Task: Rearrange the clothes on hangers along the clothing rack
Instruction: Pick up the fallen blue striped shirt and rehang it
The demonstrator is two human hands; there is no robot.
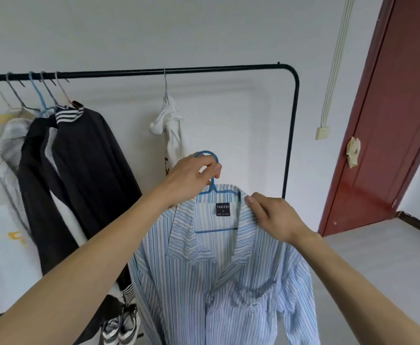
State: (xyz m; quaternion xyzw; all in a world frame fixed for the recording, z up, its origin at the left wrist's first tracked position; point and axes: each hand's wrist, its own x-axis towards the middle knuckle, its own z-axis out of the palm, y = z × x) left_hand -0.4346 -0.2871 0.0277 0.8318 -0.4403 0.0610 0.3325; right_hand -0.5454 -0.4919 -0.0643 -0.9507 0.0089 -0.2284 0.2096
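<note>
A blue-and-white striped shirt (219,282) hangs on a blue hanger (212,189) that I hold below the black rack bar (204,69), off the rack. My left hand (194,175) grips the hanger's hook. My right hand (272,217) pinches the shirt's collar at the right shoulder. On the bar's left end hang several garments: a dark jacket with white stripes (87,158), pale shirts (7,145). A knotted white garment (171,130) hangs alone near the bar's middle.
The rack's right post (292,125) stands close to a red-brown door (390,115). Sneakers (122,327) lie on the floor under the rack. A white wall is behind. The bar is bare between the white garment and the right post.
</note>
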